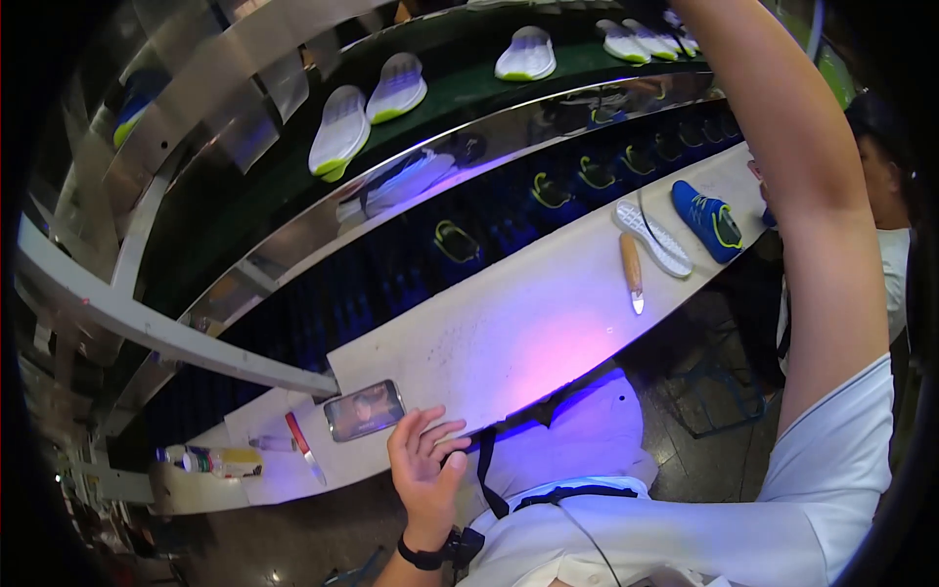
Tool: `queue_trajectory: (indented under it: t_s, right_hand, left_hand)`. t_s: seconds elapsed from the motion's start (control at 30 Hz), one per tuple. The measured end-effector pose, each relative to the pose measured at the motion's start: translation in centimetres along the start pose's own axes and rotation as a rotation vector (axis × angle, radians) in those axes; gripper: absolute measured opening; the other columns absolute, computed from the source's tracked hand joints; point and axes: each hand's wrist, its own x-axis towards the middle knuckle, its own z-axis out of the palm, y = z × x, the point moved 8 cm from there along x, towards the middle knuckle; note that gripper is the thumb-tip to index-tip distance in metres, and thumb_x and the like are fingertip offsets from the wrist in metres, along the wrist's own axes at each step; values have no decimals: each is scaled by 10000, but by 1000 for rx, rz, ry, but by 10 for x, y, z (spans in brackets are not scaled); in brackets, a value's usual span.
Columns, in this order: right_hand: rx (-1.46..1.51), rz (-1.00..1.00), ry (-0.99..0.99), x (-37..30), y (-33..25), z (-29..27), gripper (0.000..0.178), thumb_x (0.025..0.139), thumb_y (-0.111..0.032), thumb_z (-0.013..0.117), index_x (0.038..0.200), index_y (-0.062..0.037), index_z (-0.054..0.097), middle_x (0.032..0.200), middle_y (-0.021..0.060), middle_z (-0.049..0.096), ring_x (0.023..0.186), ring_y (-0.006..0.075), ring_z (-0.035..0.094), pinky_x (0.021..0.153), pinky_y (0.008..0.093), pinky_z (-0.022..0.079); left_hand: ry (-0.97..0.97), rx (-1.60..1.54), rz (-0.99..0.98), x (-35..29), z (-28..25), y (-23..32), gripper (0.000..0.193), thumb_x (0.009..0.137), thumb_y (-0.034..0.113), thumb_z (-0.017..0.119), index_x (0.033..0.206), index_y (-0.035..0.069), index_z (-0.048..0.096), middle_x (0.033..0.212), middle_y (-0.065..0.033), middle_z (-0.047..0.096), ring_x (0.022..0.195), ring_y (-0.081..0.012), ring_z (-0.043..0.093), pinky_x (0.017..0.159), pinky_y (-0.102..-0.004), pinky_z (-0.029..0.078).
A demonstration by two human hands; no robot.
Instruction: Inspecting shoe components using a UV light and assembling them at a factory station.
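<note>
My left hand (428, 472) is raised by the front edge of the pale bench (469, 333), its fingers apart and slightly bent, holding nothing. Just beside its fingertips lies a phone (364, 410) with a lit screen. My right arm (817, 166) stretches up past the top edge, so the right hand is out of the picture. Further right on the bench rest a white shoe sole (653, 238), a tool with a wooden handle (631, 262) and pale tip, and a blue shoe (712, 223) with yellow-green trim.
White soles with yellow-green ends (340, 132) stand along a dark green upper belt (450, 98). Below it, several dark shoes (457, 242) sit in a shadowed row. A red-handled knife (305, 448) and a bottle (225, 462) lie at left. Another person (890, 235) is at right.
</note>
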Motion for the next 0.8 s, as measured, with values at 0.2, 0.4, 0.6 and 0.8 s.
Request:
queue_trajectory:
  t_s: [0.2, 0.4, 0.6, 0.8]
  right_hand:
    - [28, -45, -195, -15, 35, 46, 413, 1001, -396, 643, 1236, -80, 766, 1205, 218, 759, 1109, 396, 719, 990, 443, 567]
    - [1365, 489, -227, -185, -5, 5, 308, 997, -225, 670, 1216, -30, 762, 1189, 249, 748, 1073, 375, 734, 957, 463, 589]
    - [1057, 63, -690, -357, -118, -48, 445, 921, -273, 848, 1275, -21, 751, 1095, 123, 738, 971, 263, 734, 871, 395, 582]
    - [167, 466, -1010, -492, 4, 69, 557, 1047, -478, 643, 1351, -12, 654, 1234, 241, 722, 1141, 403, 703, 981, 475, 567]
  left_hand:
    - [34, -34, -88, -2, -5, -21, 673, 937, 10, 731, 1527, -6, 408, 1459, -226, 548, 1228, -331, 666, 1006, -416, 582]
    - [-56, 27, 94, 51, 14, 7, 976, 871, 117, 833, 1659, 27, 263, 1577, -218, 452, 1351, -400, 598, 1134, -481, 516]
    - [-35, -238, 13, 99, 48, -3, 950, 803, 191, 925, 1584, 38, 405, 1570, -138, 489, 1446, -292, 508, 1211, -443, 438]
    - [-164, 689, 473, 63, 50, 11, 809, 647, 51, 993, 1347, 54, 587, 1482, -229, 522, 1353, -369, 548, 1138, -468, 457]
